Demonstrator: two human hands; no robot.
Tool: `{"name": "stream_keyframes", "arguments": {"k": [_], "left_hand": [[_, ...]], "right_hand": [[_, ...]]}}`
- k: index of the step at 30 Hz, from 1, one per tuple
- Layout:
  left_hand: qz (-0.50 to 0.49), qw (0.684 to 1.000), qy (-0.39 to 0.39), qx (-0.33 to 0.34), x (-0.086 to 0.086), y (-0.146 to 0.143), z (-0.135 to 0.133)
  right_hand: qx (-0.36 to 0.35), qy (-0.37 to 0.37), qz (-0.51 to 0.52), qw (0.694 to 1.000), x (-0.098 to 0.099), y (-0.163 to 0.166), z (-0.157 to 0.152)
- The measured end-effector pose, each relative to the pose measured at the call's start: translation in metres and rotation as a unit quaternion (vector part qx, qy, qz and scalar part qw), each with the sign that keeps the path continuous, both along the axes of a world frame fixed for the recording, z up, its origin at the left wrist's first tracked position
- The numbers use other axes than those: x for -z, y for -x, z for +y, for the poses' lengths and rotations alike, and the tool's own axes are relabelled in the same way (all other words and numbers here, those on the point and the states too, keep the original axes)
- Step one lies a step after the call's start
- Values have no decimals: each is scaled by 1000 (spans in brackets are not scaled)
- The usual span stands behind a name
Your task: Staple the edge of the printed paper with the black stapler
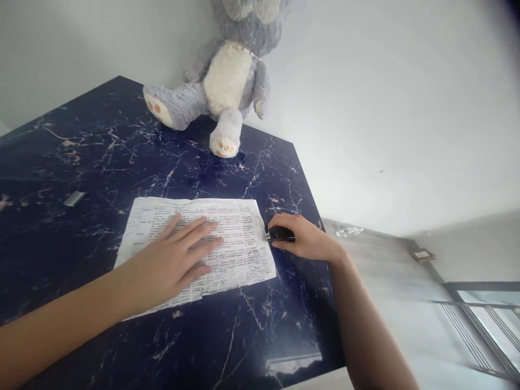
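Observation:
Printed sheets of paper (pixel 239 238) lie on the dark blue marbled table, their lower edges slightly uneven. My left hand (pixel 182 254) rests flat on the paper with its fingers spread. At the paper's right edge, my right hand (pixel 298 235) is closed around a small black stapler (pixel 280 233). The stapler's front end meets the edge of the sheets; whether paper sits between its jaws I cannot make out. Part of the stapler is hidden by my fingers.
A grey and cream plush toy (pixel 227 81) sits at the table's back edge against the wall. To the left lies a small silvery strip (pixel 75 198), perhaps staples. Beyond the right edge, a clear plastic bottle (pixel 349 231) and a brown box (pixel 422 254) are on the floor.

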State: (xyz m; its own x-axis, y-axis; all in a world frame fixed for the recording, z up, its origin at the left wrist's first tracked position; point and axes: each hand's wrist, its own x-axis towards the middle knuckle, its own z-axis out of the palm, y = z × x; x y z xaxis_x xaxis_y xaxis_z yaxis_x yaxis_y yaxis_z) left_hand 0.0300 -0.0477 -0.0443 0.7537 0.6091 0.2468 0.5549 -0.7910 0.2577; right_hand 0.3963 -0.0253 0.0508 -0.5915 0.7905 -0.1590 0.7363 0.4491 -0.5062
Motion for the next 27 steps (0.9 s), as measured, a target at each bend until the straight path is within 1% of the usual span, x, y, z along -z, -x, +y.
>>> {"name": "stream_keyframes", "arguments": {"k": [2,3,4,6,8,11,14,16,20,22,23,25,26,27], "left_hand": [[0,1000,-1,-2,0,0,0],[1,1000,-2,-2,-1,0,0],[3,1000,-3,-2,-2,0,0],[6,1000,-4,-2,-4,-1,0],[5,1000,-2,-2,-6,-2,0],[-7,1000,7,-2,-6,-2,0],[-12,1000,14,-1,-5,-1,1],[-17,1000,21,-2,-5,-1,2],[-23,999,37,3,-8,0,5],[-16,999,42,5,-10,0,7],[-13,999,45,5,-12,0,8],[-10,999,50,7,-14,1,10],[-10,999,51,8,-15,1,11],[-10,999,51,10,-16,2,12]], "right_hand": [[2,19,17,1000,0,3,-1],[14,24,28,999,0,6,-2],[35,19,38,998,1,10,-3],[81,-22,30,996,5,20,-7],[108,-88,-33,990,9,31,-10],[107,-169,-157,967,18,45,-12],[99,-199,-211,952,26,52,-12],[95,-209,-223,947,30,55,-12],[111,-229,-242,936,33,60,-12],[109,-211,-226,945,31,57,-11],[112,-190,-199,955,28,53,-9],[118,-132,-105,979,23,39,-5],[110,-106,-48,987,19,31,-3],[81,-80,4,994,16,21,0]]}}
